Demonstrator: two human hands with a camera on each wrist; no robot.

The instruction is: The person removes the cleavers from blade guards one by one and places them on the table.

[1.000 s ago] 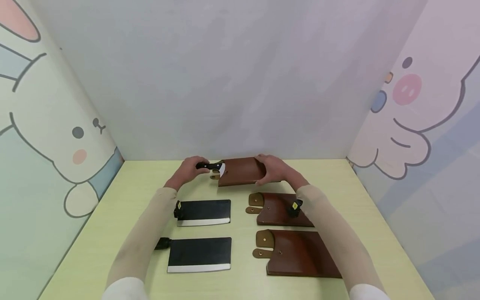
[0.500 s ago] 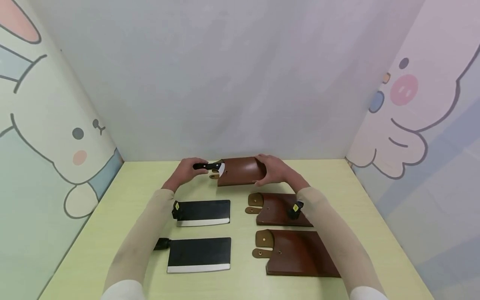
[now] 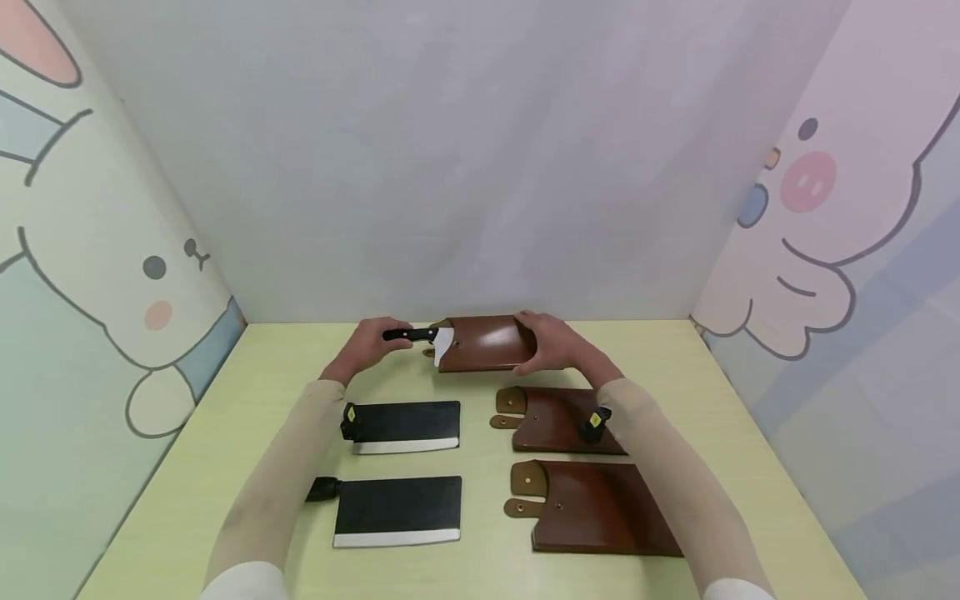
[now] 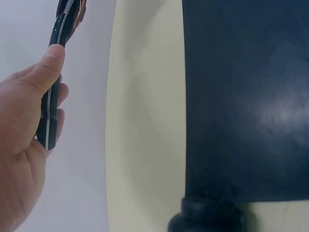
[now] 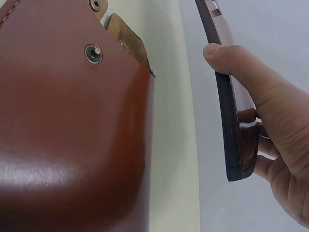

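Observation:
At the back of the table, my left hand (image 3: pixel 372 342) grips the black handle (image 4: pixel 49 111) of a kitchen knife. Its pale blade (image 3: pixel 442 344) shows only at the heel, by the mouth of a brown leather sheath (image 3: pixel 487 343); the rest of the blade is hidden. My right hand (image 3: pixel 552 342) grips the sheath by its right end, thumb on the near edge and fingers over the far one. Held off the tabletop, the sheath lies roughly level. A small tan strap (image 3: pixel 428 352) shows behind the handle.
Two dark cleavers, a rear one (image 3: pixel 408 423) and a front one (image 3: pixel 397 510), lie left of centre, under and beside my left forearm. Two more brown sheaths, a rear one (image 3: pixel 555 408) and a front one (image 3: pixel 600 508), lie at right, partly under my right forearm. Behind rises a grey wall (image 3: pixel 465 167).
My left hand has shifted slightly left with the knife handle, and a little more of the blade's heel shows. The sheath in my right hand has moved slightly right.

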